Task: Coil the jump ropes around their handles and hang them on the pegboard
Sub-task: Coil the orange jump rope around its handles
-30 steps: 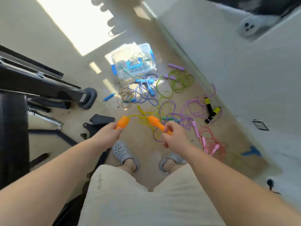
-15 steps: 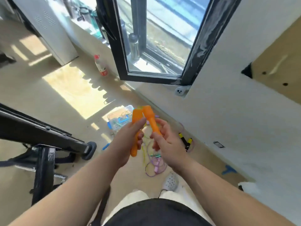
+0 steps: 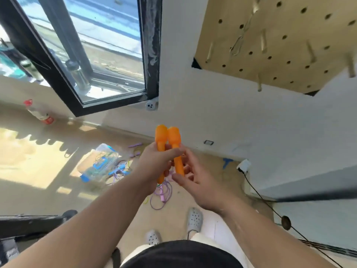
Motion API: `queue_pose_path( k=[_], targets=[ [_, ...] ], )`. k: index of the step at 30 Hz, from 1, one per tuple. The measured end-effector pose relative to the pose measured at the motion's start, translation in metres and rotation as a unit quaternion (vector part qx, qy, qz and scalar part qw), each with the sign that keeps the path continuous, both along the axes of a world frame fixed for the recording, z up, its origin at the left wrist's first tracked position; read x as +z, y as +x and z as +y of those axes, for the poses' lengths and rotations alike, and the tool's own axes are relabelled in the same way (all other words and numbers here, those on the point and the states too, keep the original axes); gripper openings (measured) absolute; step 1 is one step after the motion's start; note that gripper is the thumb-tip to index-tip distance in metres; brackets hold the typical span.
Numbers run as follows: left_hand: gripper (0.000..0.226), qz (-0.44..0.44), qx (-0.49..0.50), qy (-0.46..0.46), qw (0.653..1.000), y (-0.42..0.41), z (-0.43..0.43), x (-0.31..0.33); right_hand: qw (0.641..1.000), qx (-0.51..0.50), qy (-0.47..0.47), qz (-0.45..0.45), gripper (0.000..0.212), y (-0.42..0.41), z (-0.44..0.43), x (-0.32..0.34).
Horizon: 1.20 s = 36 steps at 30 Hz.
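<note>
A red-capped bottle point(image 3: 39, 114) stands on the sunlit floor at the far left, below an open black-framed window point(image 3: 150, 55). Further right, a clear plastic box point(image 3: 97, 164) with blue latches lies on the floor, with loose ropes beside it. At centre, the left hand point(image 3: 154, 167) grips the left orange handle point(image 3: 161, 136), its fingers curled round the shaft and its thumb reaching across onto the right orange handle point(image 3: 174, 141). The two handles stand upright, side by side and touching. The right hand point(image 3: 197, 182) cups the lower end of the right handle, fingers loosely curled behind it. A purple rope point(image 3: 161, 198) lies on the floor beneath the hands. The pegboard point(image 3: 286, 55) hangs on the wall at upper right, well apart from the handles.
</note>
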<state>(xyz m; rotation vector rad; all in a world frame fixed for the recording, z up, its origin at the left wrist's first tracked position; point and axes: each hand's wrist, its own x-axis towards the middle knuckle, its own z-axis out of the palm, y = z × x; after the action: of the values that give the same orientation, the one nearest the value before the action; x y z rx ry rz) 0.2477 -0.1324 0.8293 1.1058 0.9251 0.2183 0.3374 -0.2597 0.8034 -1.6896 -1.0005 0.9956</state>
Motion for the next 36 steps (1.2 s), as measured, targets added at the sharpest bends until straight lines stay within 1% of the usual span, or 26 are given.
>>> queue_pose_path(
  k=[4,5,6,7,9,10,11,12,13,14,15,16,18,19,22,23,26,29,30,32,34,36],
  targets=[
    [0.013,0.008,-0.039,-0.018,0.999,0.016,-0.027,0.000,1.000,-0.029,-0.002,0.009,0.076,0.008,-0.044,0.007],
    [0.015,0.002,-0.053,-0.021,0.998,0.020,-0.032,0.001,0.999,-0.035,-0.001,0.018,0.076,0.011,-0.055,0.009],
    [0.017,-0.005,-0.070,-0.021,0.997,0.024,-0.037,0.003,0.999,-0.045,-0.001,0.021,0.073,0.015,-0.065,0.012],
    [0.018,-0.004,-0.089,-0.009,0.996,0.029,-0.043,0.007,0.998,-0.068,-0.002,0.010,0.065,0.020,-0.075,0.014],
    [0.017,0.024,-0.144,0.068,0.987,0.041,-0.057,0.017,0.986,-0.162,0.011,-0.026,0.046,0.037,-0.093,0.013],
    [0.020,0.035,-0.179,0.119,0.976,0.047,-0.064,0.021,0.977,-0.211,0.022,-0.035,0.046,0.050,-0.102,0.012],
    [0.021,0.038,-0.222,0.166,0.960,0.054,-0.071,0.026,0.969,-0.238,0.031,-0.053,0.056,0.064,-0.112,0.012],
    [0.021,0.036,-0.275,0.209,0.938,0.062,-0.080,0.032,0.968,-0.237,0.035,-0.074,0.069,0.079,-0.122,0.014],
    [0.025,0.040,-0.332,0.253,0.908,0.071,-0.088,0.036,0.973,-0.213,0.033,-0.079,0.081,0.094,-0.132,0.019],
    [0.031,0.051,-0.381,0.296,0.874,0.080,-0.098,0.040,0.980,-0.179,0.024,-0.080,0.086,0.110,-0.140,0.022],
    [0.034,0.065,-0.413,0.333,0.845,0.089,-0.108,0.042,0.986,-0.145,0.014,-0.076,0.082,0.125,-0.149,0.025],
    [0.034,0.076,-0.430,0.361,0.824,0.098,-0.117,0.043,0.991,-0.116,0.003,-0.071,0.066,0.140,-0.157,0.027],
    [0.033,0.104,-0.425,0.405,0.803,0.116,-0.135,0.041,0.992,-0.095,-0.001,-0.083,0.020,0.165,-0.172,0.027],
    [0.032,0.120,-0.409,0.432,0.795,0.125,-0.143,0.038,0.991,-0.099,-0.001,-0.086,0.005,0.176,-0.180,0.025],
    [0.027,0.185,-0.358,0.521,0.752,0.147,-0.167,0.026,0.987,-0.116,-0.002,-0.116,0.015,0.199,-0.203,0.015],
    [0.026,0.202,-0.344,0.532,0.747,0.153,-0.174,0.022,0.986,-0.114,0.001,-0.123,0.016,0.205,-0.209,0.014],
    [0.025,0.217,-0.310,0.518,0.767,0.166,-0.198,0.013,0.983,-0.121,0.000,-0.136,0.011,0.218,-0.224,0.013],
    [0.024,0.195,-0.271,0.509,0.794,0.172,-0.212,0.007,0.986,-0.097,-0.009,-0.133,0.010,0.231,-0.241,0.018],
    [0.023,0.176,-0.254,0.499,0.809,0.172,-0.213,0.007,0.989,-0.084,-0.009,-0.121,0.006,0.234,-0.247,0.020],
    [0.021,0.138,-0.239,0.459,0.844,0.173,-0.215,0.009,0.994,-0.066,0.004,-0.085,0.018,0.234,-0.257,0.023],
    [0.024,0.096,-0.241,0.392,0.883,0.173,-0.218,0.014,0.996,-0.067,0.041,-0.038,0.031,0.229,-0.261,0.024],
    [0.027,0.028,-0.217,0.297,0.929,0.173,-0.220,0.021,0.994,-0.089,0.057,-0.023,0.039,0.222,-0.261,0.022]
  ],
)
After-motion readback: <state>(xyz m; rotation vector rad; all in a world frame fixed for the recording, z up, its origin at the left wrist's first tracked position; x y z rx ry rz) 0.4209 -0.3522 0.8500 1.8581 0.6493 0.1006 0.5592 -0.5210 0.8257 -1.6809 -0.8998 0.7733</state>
